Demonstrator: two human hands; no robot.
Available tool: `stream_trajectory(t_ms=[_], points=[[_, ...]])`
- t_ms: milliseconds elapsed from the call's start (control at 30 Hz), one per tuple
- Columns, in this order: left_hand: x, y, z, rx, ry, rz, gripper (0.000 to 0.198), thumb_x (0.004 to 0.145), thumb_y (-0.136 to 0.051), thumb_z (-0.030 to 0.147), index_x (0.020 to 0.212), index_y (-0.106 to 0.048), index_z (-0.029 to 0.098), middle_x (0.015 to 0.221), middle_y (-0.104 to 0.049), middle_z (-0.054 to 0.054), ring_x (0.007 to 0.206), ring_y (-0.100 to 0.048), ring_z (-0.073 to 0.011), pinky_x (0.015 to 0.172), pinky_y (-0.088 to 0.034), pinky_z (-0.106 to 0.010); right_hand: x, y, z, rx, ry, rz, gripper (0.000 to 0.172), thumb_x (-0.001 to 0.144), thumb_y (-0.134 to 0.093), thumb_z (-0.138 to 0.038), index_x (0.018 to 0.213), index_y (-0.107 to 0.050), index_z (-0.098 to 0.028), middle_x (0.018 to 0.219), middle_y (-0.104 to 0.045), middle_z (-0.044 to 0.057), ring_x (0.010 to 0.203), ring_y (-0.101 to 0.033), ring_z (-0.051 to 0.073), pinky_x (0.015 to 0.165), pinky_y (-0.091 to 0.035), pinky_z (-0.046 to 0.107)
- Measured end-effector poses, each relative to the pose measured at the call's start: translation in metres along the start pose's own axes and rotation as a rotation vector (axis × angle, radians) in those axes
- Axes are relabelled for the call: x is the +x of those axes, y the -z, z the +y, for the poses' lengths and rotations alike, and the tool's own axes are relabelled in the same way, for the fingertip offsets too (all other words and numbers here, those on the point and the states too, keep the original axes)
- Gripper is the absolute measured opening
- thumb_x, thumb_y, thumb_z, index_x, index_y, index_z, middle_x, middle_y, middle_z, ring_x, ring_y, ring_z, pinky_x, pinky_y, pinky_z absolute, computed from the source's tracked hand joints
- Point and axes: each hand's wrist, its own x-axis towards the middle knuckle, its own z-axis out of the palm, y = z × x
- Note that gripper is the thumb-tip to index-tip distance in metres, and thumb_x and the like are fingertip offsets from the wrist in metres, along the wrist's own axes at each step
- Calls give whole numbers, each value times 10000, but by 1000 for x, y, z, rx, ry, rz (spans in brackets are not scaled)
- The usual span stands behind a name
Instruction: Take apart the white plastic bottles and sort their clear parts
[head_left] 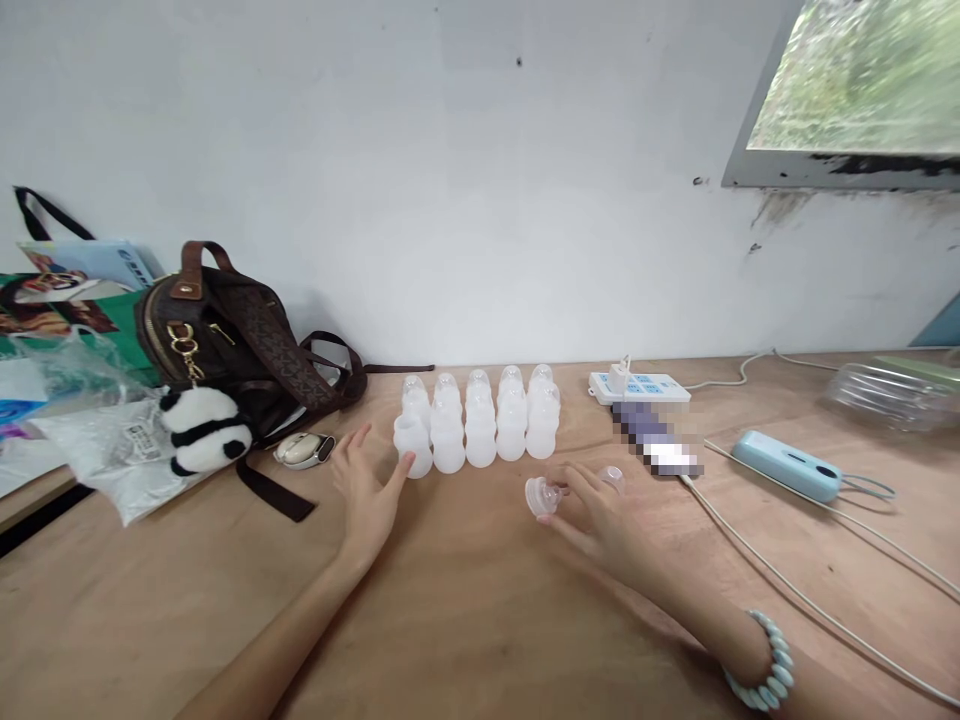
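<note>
Several small translucent white bottles (pixel 480 420) stand in rows near the wall on the wooden table (pixel 465 620). The front-left bottle (pixel 413 445) has no cap. My left hand (pixel 367 490) is open, fingers spread, its fingertips touching that uncapped bottle. My right hand (pixel 592 515) pinches a white bottle cap (pixel 541 496) just above the table, right of the rows. A second clear cap (pixel 612 478) lies behind my right fingers. A pale beaded bracelet (pixel 765 665) circles my right wrist.
A brown handbag (pixel 225 340) with a panda charm (pixel 202 430) sits at the left, beside plastic bags (pixel 97 420) and a small oval case (pixel 302 449). To the right lie a power strip (pixel 637 386), cables (pixel 787 590), a blue device (pixel 787 466) and a clear plastic container (pixel 885 395).
</note>
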Motion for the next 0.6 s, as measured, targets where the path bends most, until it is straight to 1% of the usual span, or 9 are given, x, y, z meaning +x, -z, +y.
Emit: stream_trajectory(t_ms=[67,100,133,200,300,367,400,500,600], points=[[-8,6,14,-70,-135,62,489,879,-555,460,1296,-452,226,1318,-459,-110,1305,-384,-307,1125,-258,-506,0,0,-1,43,63,42,136,902,-608,-273,1021,-559,-226,1008,-634,81,914,-624,237,761,-522,354],[-13,8,21,-105,-191,31,409,895,-546,425,1251,-483,234,1273,-503,-97,1262,-426,-291,1104,-288,-484,0,-1,-3,65,97,72,141,903,-614,-275,1024,-560,-227,1002,-635,80,907,-626,232,756,-527,347],[-19,10,28,-147,-231,-36,324,903,-542,392,1187,-525,238,1211,-549,-83,1204,-472,-278,1072,-323,-461,0,-1,-5,86,133,104,147,904,-621,-277,1028,-560,-227,989,-635,79,896,-627,227,750,-531,341],[-32,10,44,-266,-253,-285,169,920,-526,347,1012,-609,231,1060,-619,-57,1073,-550,-248,998,-379,-410,0,-1,-11,120,203,142,155,909,-621,-274,1046,-564,-228,979,-632,79,883,-631,220,746,-539,335],[-50,6,63,-528,-86,-717,241,937,-506,374,898,-672,203,908,-645,-42,888,-590,-209,832,-441,-334,-2,-1,-24,138,278,105,166,927,-589,-236,1092,-578,-235,1039,-634,93,936,-636,222,787,-552,343],[-58,2,71,-703,42,-896,303,925,-525,423,845,-694,184,811,-624,-26,766,-558,-178,736,-434,-294,-4,-1,-32,126,310,61,178,935,-561,-193,1103,-592,-240,1068,-638,96,966,-633,222,815,-556,348],[-60,1,74,-772,105,-946,319,914,-543,441,825,-700,178,772,-609,-16,718,-526,-161,698,-418,-277,-5,-1,-35,123,330,52,184,937,-547,-170,1099,-599,-238,1071,-640,97,967,-633,218,817,-558,346],[-64,-1,75,-897,276,-1018,338,878,-608,471,792,-714,162,707,-572,-1,649,-431,-126,624,-356,-239,-7,-3,-40,132,380,75,198,939,-524,-132,1089,-605,-234,1073,-642,102,950,-633,210,797,-565,340],[-66,-1,73,-954,413,-1082,379,832,-659,508,755,-725,143,663,-551,-1,634,-405,-116,597,-331,-223,-7,-4,-41,139,401,105,196,940,-529,-128,1095,-596,-229,1081,-642,104,950,-631,206,782,-571,338]])
